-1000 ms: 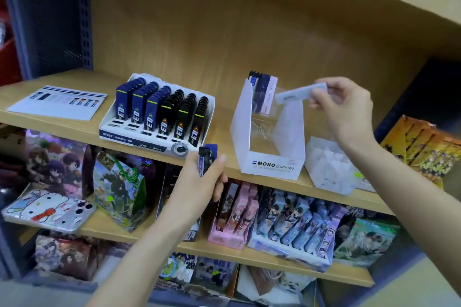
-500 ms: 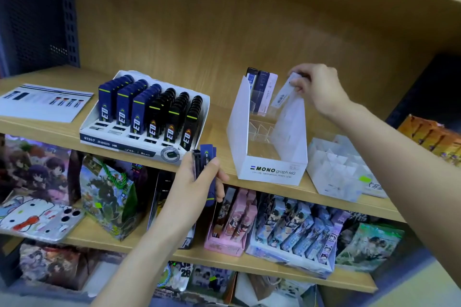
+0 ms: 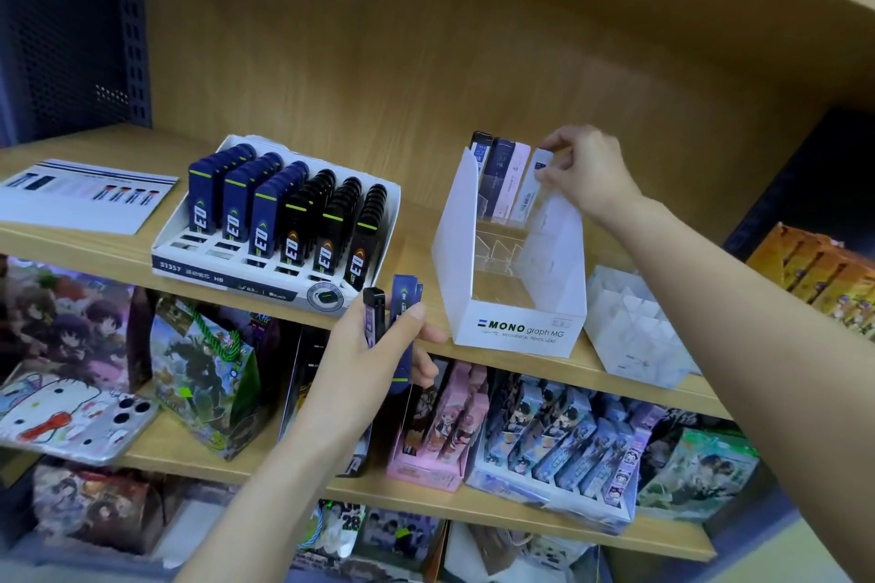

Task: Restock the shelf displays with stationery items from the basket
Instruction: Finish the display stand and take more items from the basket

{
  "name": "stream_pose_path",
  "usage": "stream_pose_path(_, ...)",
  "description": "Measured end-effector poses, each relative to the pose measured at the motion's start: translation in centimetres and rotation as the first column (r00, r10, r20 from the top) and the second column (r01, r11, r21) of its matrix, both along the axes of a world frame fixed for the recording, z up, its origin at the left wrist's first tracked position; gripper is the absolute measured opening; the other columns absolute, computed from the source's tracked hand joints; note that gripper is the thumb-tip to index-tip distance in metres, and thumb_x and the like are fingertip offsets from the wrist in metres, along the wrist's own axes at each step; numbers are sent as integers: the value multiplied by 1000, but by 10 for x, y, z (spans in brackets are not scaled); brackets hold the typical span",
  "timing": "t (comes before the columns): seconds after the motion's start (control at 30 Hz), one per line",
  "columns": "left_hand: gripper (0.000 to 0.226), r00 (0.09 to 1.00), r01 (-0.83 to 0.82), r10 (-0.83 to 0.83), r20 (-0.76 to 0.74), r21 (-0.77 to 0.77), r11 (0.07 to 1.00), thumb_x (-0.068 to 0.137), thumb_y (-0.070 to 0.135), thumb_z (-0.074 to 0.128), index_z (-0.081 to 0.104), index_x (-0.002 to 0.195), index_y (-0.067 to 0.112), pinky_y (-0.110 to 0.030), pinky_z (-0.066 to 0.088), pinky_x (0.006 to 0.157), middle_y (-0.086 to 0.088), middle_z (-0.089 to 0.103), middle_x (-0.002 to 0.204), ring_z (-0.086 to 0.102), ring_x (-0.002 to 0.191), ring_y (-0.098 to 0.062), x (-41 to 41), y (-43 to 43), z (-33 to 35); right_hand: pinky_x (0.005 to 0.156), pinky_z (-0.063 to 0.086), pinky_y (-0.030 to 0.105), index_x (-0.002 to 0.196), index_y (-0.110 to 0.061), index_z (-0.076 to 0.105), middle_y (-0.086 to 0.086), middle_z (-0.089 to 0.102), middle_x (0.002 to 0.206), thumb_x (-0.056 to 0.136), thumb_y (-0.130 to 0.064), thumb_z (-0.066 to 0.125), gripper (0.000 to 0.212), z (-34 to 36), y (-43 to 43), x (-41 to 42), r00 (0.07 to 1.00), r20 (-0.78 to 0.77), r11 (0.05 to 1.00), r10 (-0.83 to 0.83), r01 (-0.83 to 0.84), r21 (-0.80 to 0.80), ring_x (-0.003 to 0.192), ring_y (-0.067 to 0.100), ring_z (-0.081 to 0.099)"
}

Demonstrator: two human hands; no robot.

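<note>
Head view: since half a second ago, the right hand (image 3: 587,175) has tipped its white lead case (image 3: 531,187) from slanted to nearly upright at the back of the MONO box (image 3: 516,329).

Its grip pinches the slim case's top; the case hangs below and left of the fingers, long axis near vertical, touching the standing cases (image 3: 497,170) in the back row. The left hand (image 3: 369,374), low and left of the box, grasps spare blue and black cases (image 3: 402,322).

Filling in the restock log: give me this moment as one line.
right hand: pinches white lead case at back row of MONO display box | left hand: holds spare lead cases | front rows: unfilled
</note>
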State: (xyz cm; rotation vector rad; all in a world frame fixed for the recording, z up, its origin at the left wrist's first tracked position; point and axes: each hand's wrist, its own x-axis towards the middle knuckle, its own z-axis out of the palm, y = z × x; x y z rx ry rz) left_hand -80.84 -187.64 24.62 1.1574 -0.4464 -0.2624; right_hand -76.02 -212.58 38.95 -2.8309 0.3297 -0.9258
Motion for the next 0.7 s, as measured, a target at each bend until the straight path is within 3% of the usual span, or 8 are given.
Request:
stream_pose_path(0.1, 7, 1000, 0, 0, -11, -5, 1000, 94, 19, 53, 56, 99, 15, -25, 52, 54, -6, 71, 79, 58, 56, -18, 0, 0, 0, 81, 48, 29, 116, -7, 64, 14, 67, 103, 87, -7, 60, 29, -4, 2, 1, 1000, 1, 999, -22, 22, -26, 90, 24, 62)
stream_pose_path(0.2, 10, 1000, -3, 3, -1, 23, 1000, 93, 20, 53, 55, 99, 13, -21, 47, 49, -6, 72, 80, 54, 49, -15, 2, 1, -2, 96, 45, 36, 130, -4, 54, 17, 61, 125, 93, -9, 47, 38, -6, 7, -3, 998, -2, 996, -55, 55, -64, 113, 33, 56)
stream_pose_path(0.27, 10, 1000, -9, 9, 1, 33, 999, 94, 21, 53, 55, 99, 12, -20, 44, 47, -5, 72, 79, 50, 46, -14, 3, 1, -2, 95, 43, 36, 135, -4, 48, 18, 57, 127, 94, -8, 44, 41, -8, 13, -9, 997, 35, 994, -67, 70, -88, 115, 34, 53)
stream_pose_path(0.43, 10, 1000, -9, 9, -6, 52, 999, 93, 21, 55, 53, 99, 13, -20, 42, 47, 1, 70, 73, 44, 45, -13, 2, 4, -4, 80, 44, 30, 114, -12, 57, -3, 53, 108, 96, -11, 44, 22, -23, 54, -43, 978, 167, 990, 124, -110, -91, 85, 13, 54)
stream_pose_path(0.6, 11, 999, -9, 4, 45, 123, 992, 90, 16, 61, 54, 95, 9, -19, 41, 46, 2, 67, 71, 43, 43, -13, -3, 11, -6, 67, 45, 22, 93, -20, 59, -8, 59, 80, 98, -29, 47, 16, -62, 113, -83, 935, -93, 935, 341, -328, 130, 71, 5, 57)
stream_pose_path(0.7, 10, 998, -8, -2, 60, 155, 988, 89, 13, 62, 55, 96, 11, -20, 39, 43, 1, 66, 68, 46, 43, -11, -7, 16, -6, 60, 43, 10, 87, -24, 60, -14, 57, 72, 93, -34, 57, 12, -79, 135, -93, 891, -216, 898, 399, -333, 287, 61, -3, 53)
